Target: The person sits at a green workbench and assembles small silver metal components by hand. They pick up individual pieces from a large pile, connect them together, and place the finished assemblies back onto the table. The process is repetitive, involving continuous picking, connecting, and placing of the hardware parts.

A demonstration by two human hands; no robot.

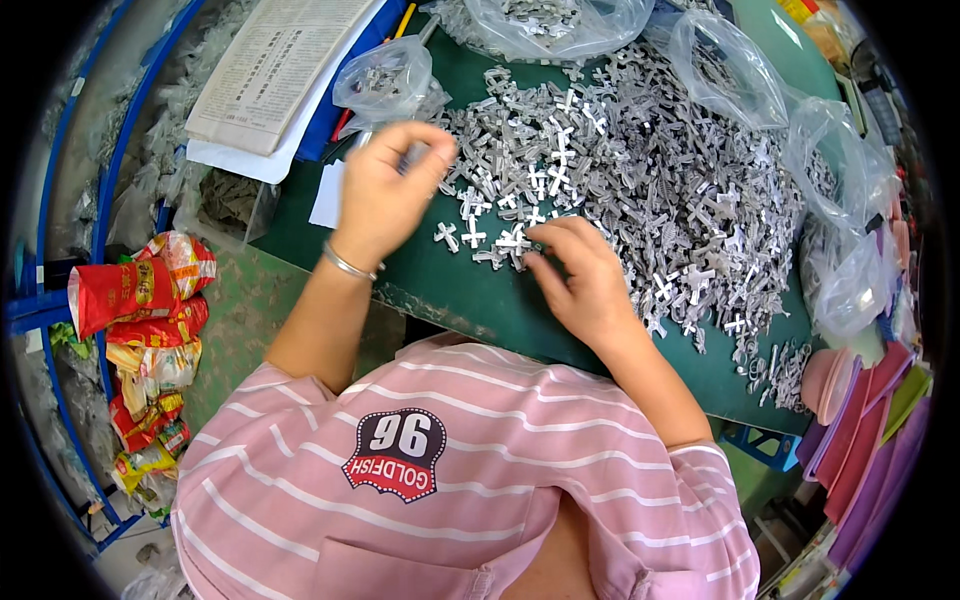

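Observation:
A broad pile of small silver metal cross-shaped pieces (690,180) covers much of the green tabletop (440,300). My right hand (585,275) is at the pile's near edge, thumb and bent fingers apart, fingertips beside a few bright cross pieces (513,241). One loose cross piece (446,236) lies a little left of these. My left hand (390,190), with a bangle at the wrist, is raised left of the pile, in front of a small clear plastic bag (385,75) of metal pieces. Its fingers are curled in; whatever they hold is hidden.
Larger clear bags (560,35) stand at the back, and another bag (850,270) hangs at the right. Printed sheets (270,80) lie on a blue folder at the far left. Red snack packets (130,300) hang on a blue rack. Colourful sheets (870,420) stand at right.

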